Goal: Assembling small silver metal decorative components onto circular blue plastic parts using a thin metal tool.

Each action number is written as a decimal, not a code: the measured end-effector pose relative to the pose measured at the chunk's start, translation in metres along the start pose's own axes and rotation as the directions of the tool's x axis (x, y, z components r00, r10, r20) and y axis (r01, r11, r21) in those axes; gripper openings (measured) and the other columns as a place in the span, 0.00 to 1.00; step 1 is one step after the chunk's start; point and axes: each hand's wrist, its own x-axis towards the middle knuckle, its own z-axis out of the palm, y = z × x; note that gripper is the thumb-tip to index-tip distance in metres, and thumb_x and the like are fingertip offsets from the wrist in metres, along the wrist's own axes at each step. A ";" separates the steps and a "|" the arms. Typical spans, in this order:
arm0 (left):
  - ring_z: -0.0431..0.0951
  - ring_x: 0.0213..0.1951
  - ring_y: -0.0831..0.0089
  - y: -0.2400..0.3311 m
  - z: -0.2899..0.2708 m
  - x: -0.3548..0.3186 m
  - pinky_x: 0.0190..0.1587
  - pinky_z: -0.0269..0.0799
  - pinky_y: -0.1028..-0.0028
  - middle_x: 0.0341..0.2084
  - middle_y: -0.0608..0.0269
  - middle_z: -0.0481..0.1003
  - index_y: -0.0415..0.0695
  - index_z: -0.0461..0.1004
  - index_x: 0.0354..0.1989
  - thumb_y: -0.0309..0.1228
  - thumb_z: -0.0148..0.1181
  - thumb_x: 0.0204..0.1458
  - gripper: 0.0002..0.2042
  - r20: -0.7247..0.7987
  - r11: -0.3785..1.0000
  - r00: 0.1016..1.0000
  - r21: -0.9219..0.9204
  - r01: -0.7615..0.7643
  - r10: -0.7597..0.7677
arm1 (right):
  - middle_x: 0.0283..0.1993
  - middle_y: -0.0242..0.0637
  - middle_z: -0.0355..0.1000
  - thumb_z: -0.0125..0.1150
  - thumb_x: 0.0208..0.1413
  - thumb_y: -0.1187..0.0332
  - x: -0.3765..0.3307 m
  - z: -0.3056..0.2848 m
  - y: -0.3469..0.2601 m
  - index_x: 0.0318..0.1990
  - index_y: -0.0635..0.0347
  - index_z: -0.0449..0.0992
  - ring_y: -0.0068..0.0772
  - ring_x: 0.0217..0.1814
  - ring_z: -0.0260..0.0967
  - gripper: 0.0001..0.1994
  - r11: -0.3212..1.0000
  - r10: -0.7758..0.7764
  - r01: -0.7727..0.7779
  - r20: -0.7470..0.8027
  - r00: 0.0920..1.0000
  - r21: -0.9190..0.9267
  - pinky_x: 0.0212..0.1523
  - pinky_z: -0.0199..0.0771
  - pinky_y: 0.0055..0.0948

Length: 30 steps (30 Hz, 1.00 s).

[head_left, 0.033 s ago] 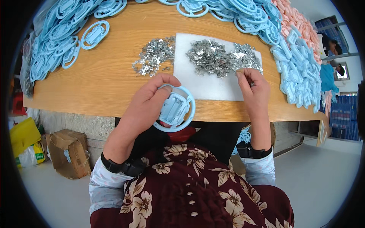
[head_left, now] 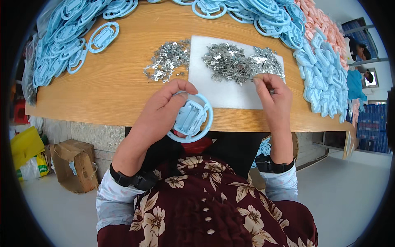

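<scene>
My left hand (head_left: 158,113) is closed around the left rim of a light blue round plastic ring-shaped part (head_left: 208,120). Inside its ring is a rectangular compartment, facing up toward me. Over the white foam sheet's front right, my right hand (head_left: 275,95) pinches thumb and forefinger together, with a small metal piece (head_left: 252,79) at the fingertips, mostly covered by them. Just beyond those fingertips lie heaps of small silver metal pieces (head_left: 226,61) on the white sheet (head_left: 236,99). Another heap of metal pieces (head_left: 166,59) is on the bare wood left of the sheet.
Blue ring-shaped parts (head_left: 61,49) pile up at the table's far left and along the back. Light blue oblong parts (head_left: 323,78) and pink ones (head_left: 325,24) crowd the right side. The wooden table's (head_left: 111,88) front edge runs below my hands. A cardboard box (head_left: 74,166) stands on the floor at left.
The blue ring-shaped part has tilted slightly in my left hand. My right fingertips have shifted a little to the left, and a bit of metal now shows at them.
</scene>
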 end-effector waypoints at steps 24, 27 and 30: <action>0.68 0.34 0.86 -0.004 0.008 0.012 0.37 0.66 0.80 0.31 0.72 0.71 0.43 0.72 0.48 0.31 0.45 0.69 0.09 -0.041 0.965 0.980 0.188 -0.182 0.193 | 0.25 0.29 0.68 0.68 0.56 0.70 -0.005 0.042 -0.060 0.38 0.65 0.78 0.19 0.26 0.62 0.08 0.958 -0.020 -0.093 0.387 0.922 0.272 0.29 0.65 0.24; 0.69 0.33 0.83 -0.009 0.007 0.016 0.36 0.67 0.79 0.31 0.70 0.71 0.42 0.72 0.49 0.30 0.43 0.69 0.11 -0.075 0.940 0.970 0.275 -0.203 0.232 | 0.25 0.29 0.67 0.68 0.55 0.71 -0.013 0.044 -0.067 0.37 0.65 0.78 0.20 0.26 0.62 0.08 0.967 0.007 -0.106 0.395 0.919 0.230 0.28 0.65 0.25; 0.70 0.32 0.82 -0.012 0.007 0.017 0.35 0.68 0.77 0.29 0.68 0.72 0.41 0.72 0.50 0.30 0.43 0.68 0.11 -0.090 0.917 0.961 0.335 -0.218 0.261 | 0.24 0.32 0.68 0.68 0.55 0.71 -0.015 0.049 -0.071 0.37 0.64 0.78 0.24 0.25 0.63 0.07 0.983 -0.014 -0.057 0.379 0.925 0.175 0.28 0.66 0.28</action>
